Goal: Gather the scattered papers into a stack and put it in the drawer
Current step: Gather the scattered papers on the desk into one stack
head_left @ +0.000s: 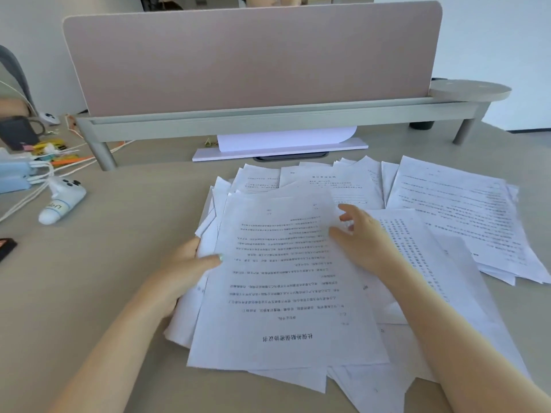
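At the far left of the frame, desk clutter sits well apart from the work: a dark mug (18, 131), pale blue boxes (13, 175) trailing white cables, and a white tube (61, 204) lying on its side on the desk (104, 234). None of it touches the sheets.

Left of centre, the left hand (185, 269) grips the left edge of a loose pile of papers (283, 278), thumb lying on the top sheet and fingers tucked beneath, so it is closed on the pile's edge. The top sheet lies upside down to the wearer, its bold heading near the bottom of the frame, and the sheets under it fan out unevenly at every side.

Right of centre, the right hand (366, 236) rests on the top sheet's right edge with fingers loosely spread and slightly curled, holding nothing that can be made out; whether it is pressing or about to pinch cannot be told.

In the upper right, more scattered sheets (462, 210) lie overlapping near the pink divider panel (253, 55), separate from the held pile.

The step in hand looks like gathering, perhaps half done. The next move probably calls for drawing the right-side sheets onto the pile, then squaring the edges. No drawer is in view.
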Tool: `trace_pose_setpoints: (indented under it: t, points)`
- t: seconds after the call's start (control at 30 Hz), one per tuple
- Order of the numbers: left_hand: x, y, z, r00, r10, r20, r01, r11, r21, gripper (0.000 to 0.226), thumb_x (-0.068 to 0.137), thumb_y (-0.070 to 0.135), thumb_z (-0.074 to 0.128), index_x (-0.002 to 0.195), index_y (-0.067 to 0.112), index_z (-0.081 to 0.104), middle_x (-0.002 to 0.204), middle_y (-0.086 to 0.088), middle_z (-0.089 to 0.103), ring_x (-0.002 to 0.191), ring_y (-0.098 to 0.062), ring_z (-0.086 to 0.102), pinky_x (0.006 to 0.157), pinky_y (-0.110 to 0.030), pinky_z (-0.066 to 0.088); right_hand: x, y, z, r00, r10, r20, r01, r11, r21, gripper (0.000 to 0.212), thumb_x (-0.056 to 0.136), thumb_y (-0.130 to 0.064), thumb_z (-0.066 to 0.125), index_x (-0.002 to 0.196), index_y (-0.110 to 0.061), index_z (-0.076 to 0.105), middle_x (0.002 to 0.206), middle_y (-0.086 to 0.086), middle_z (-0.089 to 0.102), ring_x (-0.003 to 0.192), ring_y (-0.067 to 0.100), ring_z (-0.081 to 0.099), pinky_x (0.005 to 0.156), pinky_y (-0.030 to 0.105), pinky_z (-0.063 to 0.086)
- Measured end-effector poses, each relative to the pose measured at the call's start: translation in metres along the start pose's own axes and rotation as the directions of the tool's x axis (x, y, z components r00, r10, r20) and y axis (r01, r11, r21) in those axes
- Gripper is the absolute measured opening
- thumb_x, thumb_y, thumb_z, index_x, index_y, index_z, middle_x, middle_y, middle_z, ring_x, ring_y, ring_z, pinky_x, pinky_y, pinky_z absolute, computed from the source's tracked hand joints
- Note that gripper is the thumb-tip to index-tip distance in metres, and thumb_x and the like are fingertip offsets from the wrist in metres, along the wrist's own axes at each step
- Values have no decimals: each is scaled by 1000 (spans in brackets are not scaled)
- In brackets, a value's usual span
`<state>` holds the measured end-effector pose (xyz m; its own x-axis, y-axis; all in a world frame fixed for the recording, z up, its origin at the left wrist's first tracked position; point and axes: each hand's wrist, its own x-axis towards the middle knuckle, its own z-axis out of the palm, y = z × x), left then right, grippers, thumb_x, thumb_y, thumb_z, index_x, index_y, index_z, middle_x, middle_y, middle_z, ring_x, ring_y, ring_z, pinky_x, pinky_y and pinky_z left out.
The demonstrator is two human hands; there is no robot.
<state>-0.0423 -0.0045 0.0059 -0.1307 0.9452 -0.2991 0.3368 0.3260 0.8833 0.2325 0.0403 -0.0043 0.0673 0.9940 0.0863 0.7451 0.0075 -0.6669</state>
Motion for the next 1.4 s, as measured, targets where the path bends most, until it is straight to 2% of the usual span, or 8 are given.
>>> trace_pose_setpoints:
  t: [0.13, 0.27, 0.5, 0.67, 0.77, 0.87, 1.13, 1.4]
  points:
    - [2, 0, -12, 1000, 18, -15, -18, 1000, -4, 8, 87, 6, 60, 82, 12, 59, 79, -1, 69, 67, -12, 66, 57, -22, 48, 14, 22, -24, 997, 75, -7, -73, 942, -327, 64, 86, -51, 47, 143, -29, 29, 150, -5, 32, 141, 21, 21, 115, 52, 5]
    - [1, -1, -16, 1000, -12, 16, 13, 999, -49, 4, 86, 7, 61, 85, 8, 57, 86, -3, 66, 81, -24, 61, 71, -32, 45, 18, 38, -45, 985, 133, 109, -72, 897, -437, 62, 79, -65, 48, 131, -31, 43, 136, -1, 40, 136, 25, 27, 113, 60, -9]
    - [-1, -2, -31, 997, -59, 56, 54, 995, 85, 35, 74, 38, 72, 87, 8, 57, 83, -1, 67, 81, -25, 60, 77, -31, 44, 21, 49, -50, 992, 36, 123, 12, 929, -370, 41, 76, -60, 57, 100, -27, 52, 111, -7, 42, 123, 22, 36, 115, 50, 9]
    - [-6, -4, -38, 982, -50, -181, 109, 937, 331, 46, 78, 58, 57, 72, 14, 48, 73, -5, 40, 68, -20, 37, 61, -28, 21, 25, 50, -36, 994, -62, 87, 89, 932, -351, 46, 87, -50, 50, 124, -23, 46, 137, -2, 43, 127, 24, 38, 106, 41, 24]
    - [-10, 0, -29, 996, -72, -45, 81, 959, 272, 60, 59, 75, 58, 83, 21, 55, 80, -3, 49, 73, -19, 48, 71, -30, 33, 29, 50, -31, 998, -42, 54, 59, 926, -373, 48, 87, -51, 47, 128, -26, 46, 135, 0, 43, 126, 26, 37, 109, 44, 23]
    - [-6, 5, -14, 996, -81, -47, 89, 976, 197, 55, 73, 57, 64, 89, 5, 61, 85, -9, 69, 77, -28, 66, 75, -33, 48, 30, 49, -30, 999, -31, 28, 39, 922, -385, 39, 86, -50, 47, 117, -26, 52, 125, 3, 48, 123, 28, 38, 111, 49, 21]
    - [-15, 19, -14, 974, 47, -222, 54, 902, 427, 48, 84, 38, 62, 56, 17, 28, 55, 3, 25, 51, -16, 22, 50, -27, 14, 24, 40, -42, 991, -18, 129, 67, 920, -386, 25, 80, -48, 52, 81, -24, 55, 94, -6, 49, 99, 19, 42, 109, 46, 21]
    - [-26, 27, -14, 942, 126, -310, 21, 901, 432, 54, 83, 41, 62, 53, 21, 21, 51, 4, 19, 53, -19, 19, 52, -30, 10, 15, 36, -47, 962, -89, 258, 163, 945, -283, 32, 75, -51, 64, 97, -29, 59, 86, -15, 57, 76, -3, 48, 108, 41, 22]
